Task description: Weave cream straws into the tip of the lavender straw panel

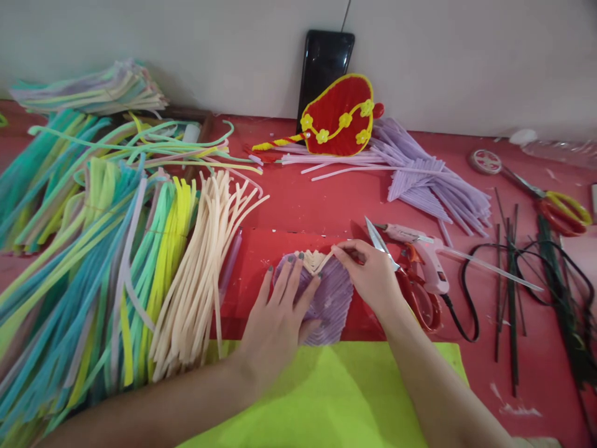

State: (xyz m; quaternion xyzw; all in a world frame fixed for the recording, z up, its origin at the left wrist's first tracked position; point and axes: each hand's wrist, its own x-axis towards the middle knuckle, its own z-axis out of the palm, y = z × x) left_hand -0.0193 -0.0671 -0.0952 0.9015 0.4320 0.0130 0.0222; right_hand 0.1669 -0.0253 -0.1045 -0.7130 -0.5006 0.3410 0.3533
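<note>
My left hand (278, 314) lies flat with fingers spread on a purple heart-shaped piece made of fuzzy stems (332, 297), pressing it down on a red sheet (261, 261). My right hand (370, 274) pinches the end of a cream stem (319, 260) at the top notch of the piece, where several cream stems form a V. Red-handled scissors (415, 292) lie just right of that hand, blades pointing up-left.
Big bundles of cream (200, 274), green, blue and yellow stems fill the left. A lime sheet (326, 398) lies at the front. A pink glue gun (426, 258), black wires (510, 292), purple stems (429, 180), a red fan sample (338, 118), a phone (324, 62) and yellow scissors (559, 208) sit to the right and back.
</note>
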